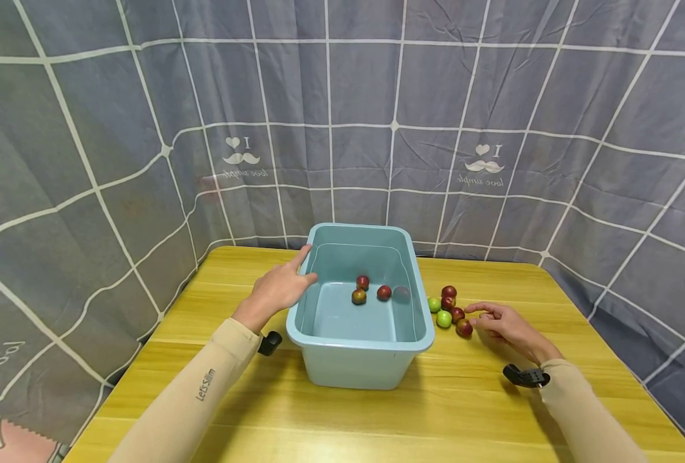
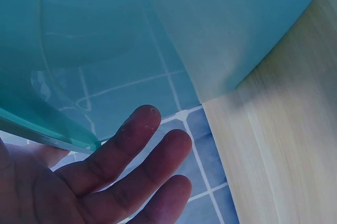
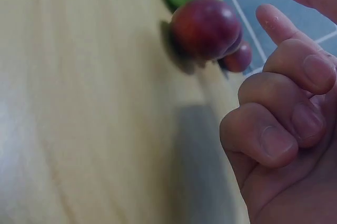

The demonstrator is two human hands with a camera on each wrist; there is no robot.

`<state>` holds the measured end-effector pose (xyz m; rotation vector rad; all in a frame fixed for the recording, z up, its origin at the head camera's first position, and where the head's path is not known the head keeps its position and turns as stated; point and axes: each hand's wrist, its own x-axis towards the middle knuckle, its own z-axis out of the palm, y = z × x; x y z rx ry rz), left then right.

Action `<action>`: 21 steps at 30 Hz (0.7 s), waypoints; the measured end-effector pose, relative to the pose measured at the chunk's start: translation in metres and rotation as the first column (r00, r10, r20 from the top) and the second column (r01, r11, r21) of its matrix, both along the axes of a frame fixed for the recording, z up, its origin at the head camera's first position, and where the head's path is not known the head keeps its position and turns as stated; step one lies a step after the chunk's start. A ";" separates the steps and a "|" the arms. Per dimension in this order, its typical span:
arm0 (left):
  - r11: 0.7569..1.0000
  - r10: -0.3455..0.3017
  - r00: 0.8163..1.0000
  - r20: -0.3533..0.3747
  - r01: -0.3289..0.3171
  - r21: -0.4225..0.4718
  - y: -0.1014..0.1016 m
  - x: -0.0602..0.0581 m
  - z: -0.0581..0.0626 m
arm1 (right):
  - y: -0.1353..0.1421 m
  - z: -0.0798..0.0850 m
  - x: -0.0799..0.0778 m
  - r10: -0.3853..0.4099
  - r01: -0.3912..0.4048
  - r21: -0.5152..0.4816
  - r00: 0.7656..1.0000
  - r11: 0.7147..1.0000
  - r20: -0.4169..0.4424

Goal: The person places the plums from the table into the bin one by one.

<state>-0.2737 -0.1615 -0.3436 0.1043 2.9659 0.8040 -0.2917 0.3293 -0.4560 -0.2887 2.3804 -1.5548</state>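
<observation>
A light blue plastic tub (image 1: 354, 344) stands on the table, with three dark red plums (image 1: 383, 293) on its floor. My left hand (image 1: 279, 286) rests at the tub's left rim, its thumb over the edge. In the left wrist view the fingers (image 2: 150, 166) of that hand extend loosely beside the tub wall. To the tub's right lies a cluster of several dark red plums (image 1: 448, 292) and two green round fruits (image 1: 443, 319). My right hand (image 1: 507, 328) reaches to the nearest red plum (image 1: 464, 328), thumb and index finger extended and apart, the other fingers curled, holding nothing.
The yellow wood-grain table (image 1: 342, 424) has a grey checked curtain (image 1: 360, 161) behind it and at both sides. A black strap device (image 1: 525, 376) is on the right wrist, another (image 1: 270, 343) on the left. The tub's high walls stand between the hands.
</observation>
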 end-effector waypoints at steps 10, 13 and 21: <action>1.000 -0.001 1.000 0.006 0.001 0.005 -0.001 0.001 0.000 | 0.005 -0.015 -0.001 0.021 -0.020 0.040 1.000 0.999 -0.019; 1.000 -0.002 1.000 0.004 0.002 0.008 -0.001 0.001 0.000 | 0.005 -0.017 -0.001 0.022 -0.020 0.052 0.999 0.998 -0.037; 1.000 -0.005 1.000 0.004 0.005 0.014 -0.001 0.000 -0.001 | 0.003 -0.020 -0.001 -0.015 0.019 0.102 0.999 0.995 -0.032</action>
